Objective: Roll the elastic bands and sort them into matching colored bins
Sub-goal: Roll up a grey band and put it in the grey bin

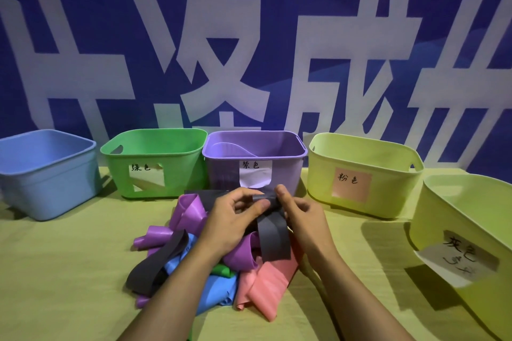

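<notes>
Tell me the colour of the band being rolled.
Dark grey band, seen in the head view.

Grey band (270, 235) half-rolled, hanging over mixed bands pile (210, 263), five bins (255, 152) behind

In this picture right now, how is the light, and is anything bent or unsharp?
Head view: dim, bluish light; soft shadows on the tablecloth beside the blue bin. The wide lens bends the edges, so the grey-labelled bin leans. Both hands and the grey band they pinch look sharp.

blue bin (41, 171): cut at 9 o'clock
grey-label bin (468, 230): cut at 3 o'clock
forearms: cut at 6 o'clock
</notes>
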